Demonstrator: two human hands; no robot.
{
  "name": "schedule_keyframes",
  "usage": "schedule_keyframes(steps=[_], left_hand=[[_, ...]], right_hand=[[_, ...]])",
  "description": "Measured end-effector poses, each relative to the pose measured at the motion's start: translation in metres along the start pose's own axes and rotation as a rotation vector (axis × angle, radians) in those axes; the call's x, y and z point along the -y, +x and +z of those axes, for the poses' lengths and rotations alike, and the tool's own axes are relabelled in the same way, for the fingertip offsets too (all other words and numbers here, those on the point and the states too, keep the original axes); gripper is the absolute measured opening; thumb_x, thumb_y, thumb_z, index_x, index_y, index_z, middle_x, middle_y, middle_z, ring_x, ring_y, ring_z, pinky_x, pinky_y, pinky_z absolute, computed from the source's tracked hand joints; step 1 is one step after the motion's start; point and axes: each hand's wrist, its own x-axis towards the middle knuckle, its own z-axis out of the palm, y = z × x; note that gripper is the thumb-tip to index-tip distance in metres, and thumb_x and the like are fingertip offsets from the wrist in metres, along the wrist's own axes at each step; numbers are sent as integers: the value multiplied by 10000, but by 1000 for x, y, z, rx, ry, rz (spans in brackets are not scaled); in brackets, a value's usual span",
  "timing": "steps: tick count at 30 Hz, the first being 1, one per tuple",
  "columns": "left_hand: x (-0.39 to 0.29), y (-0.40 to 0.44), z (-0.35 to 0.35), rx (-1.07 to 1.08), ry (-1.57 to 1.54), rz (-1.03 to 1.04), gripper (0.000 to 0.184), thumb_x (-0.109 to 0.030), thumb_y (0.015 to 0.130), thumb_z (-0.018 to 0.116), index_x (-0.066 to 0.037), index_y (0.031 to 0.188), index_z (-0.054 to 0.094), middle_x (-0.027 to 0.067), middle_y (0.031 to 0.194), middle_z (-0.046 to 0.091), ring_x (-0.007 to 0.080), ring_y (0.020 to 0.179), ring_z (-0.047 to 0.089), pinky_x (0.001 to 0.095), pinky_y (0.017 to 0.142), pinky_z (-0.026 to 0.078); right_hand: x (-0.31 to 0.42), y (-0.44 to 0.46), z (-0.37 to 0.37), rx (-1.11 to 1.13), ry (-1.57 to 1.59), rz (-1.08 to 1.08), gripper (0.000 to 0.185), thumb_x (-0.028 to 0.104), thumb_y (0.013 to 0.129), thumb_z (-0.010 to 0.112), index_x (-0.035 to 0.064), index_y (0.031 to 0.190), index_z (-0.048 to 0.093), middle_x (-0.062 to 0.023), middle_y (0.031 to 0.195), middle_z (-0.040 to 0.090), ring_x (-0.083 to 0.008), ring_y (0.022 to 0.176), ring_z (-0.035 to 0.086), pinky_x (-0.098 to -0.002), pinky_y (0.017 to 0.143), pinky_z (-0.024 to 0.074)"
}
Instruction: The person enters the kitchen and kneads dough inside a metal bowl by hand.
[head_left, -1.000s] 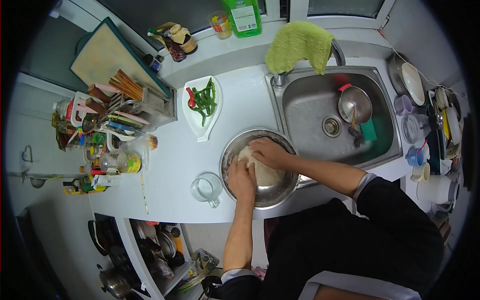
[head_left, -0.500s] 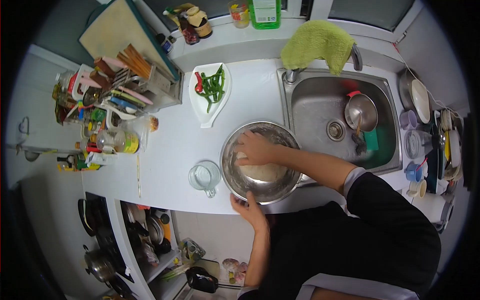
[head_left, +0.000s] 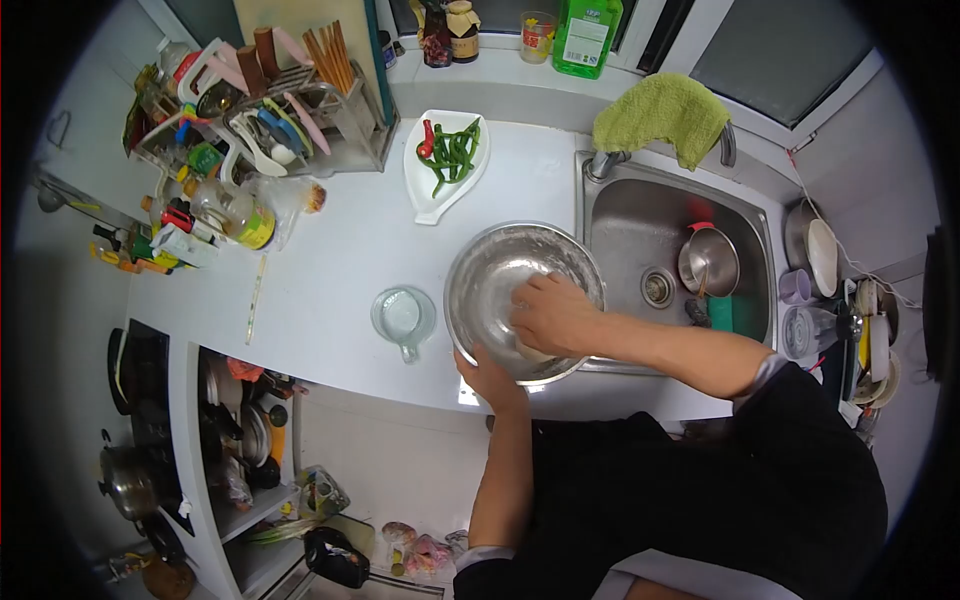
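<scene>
At lower centre, the left hand holds the steel bowl by its rim, while the right hand covers the dough low inside, how tight a grip one cannot tell. The dough looks gathered, but smears on the bowl's wall seem not worked in. At upper centre, apparently uncut chillies lie on a white dish.

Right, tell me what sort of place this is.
Most likely a home kitchen: a steel sink is set into the white counter, a utensil rack holds chopsticks, and a plate of green and red peppers stands nearby.
</scene>
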Motion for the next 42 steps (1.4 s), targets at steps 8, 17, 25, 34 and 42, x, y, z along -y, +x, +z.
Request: schedule_keyframes(steps=[8,17,25,34,42], left_hand=[[-11,-2,4,-38,228,-23,479,-115,979,420,34,1425,329,201,1411,420,289,1249,464,382,1054,370],[-23,-9,9,-39,281,-4,405,-135,986,441,83,1326,404,217,1290,481,296,1191,480,382,1028,369],[-30,-12,3,13,430,-13,470,-154,982,434,76,1385,357,222,1355,434,322,1247,437,394,1070,325],[-18,-4,7,-54,344,31,485,-177,982,439,22,1417,359,195,1386,380,316,1274,415,398,1080,334],[-19,-3,11,-64,308,-16,481,-196,992,423,24,1415,359,202,1421,370,309,1276,422,400,1061,364]], right_hand=[[-1,-11,49,-432,-54,-61,166,191,764,657,118,907,699,-81,1083,600,-275,1097,503,-444,953,369],[-34,76,83,-390,39,-29,75,189,795,595,136,754,628,-17,815,563,-239,864,507,-397,790,374],[-33,101,84,-228,25,148,276,290,878,523,107,713,648,-67,778,638,-277,845,556,-428,810,393],[5,53,23,96,-113,162,361,377,902,506,83,900,715,-128,900,680,-296,953,606,-474,962,350],[7,-16,61,-358,-108,34,264,257,802,599,160,1037,667,-16,1017,604,-209,1037,526,-425,939,356]])
